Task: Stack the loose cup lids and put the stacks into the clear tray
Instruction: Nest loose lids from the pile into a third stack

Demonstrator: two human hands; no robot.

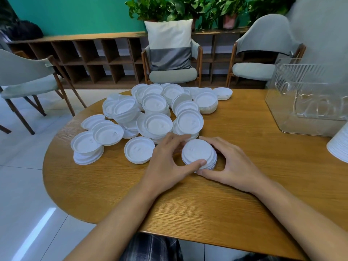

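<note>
A short stack of white cup lids (198,152) sits on the wooden table (244,194) in front of me. My left hand (167,164) grips its left side, thumb at the near edge and fingers at the far edge. My right hand (227,164) cups the stack from the right, thumb at the near rim. Behind them lies a heap of loose white lids (156,112), several nested in small piles. The clear tray (308,102), a tall ribbed plastic bin, stands at the far right of the table.
A stack of white paper cups (339,146) lies at the right edge, just in front of the tray. Grey chairs (173,72) and a low wooden shelf (84,57) stand beyond the table. Bare wood lies between the lids and the tray.
</note>
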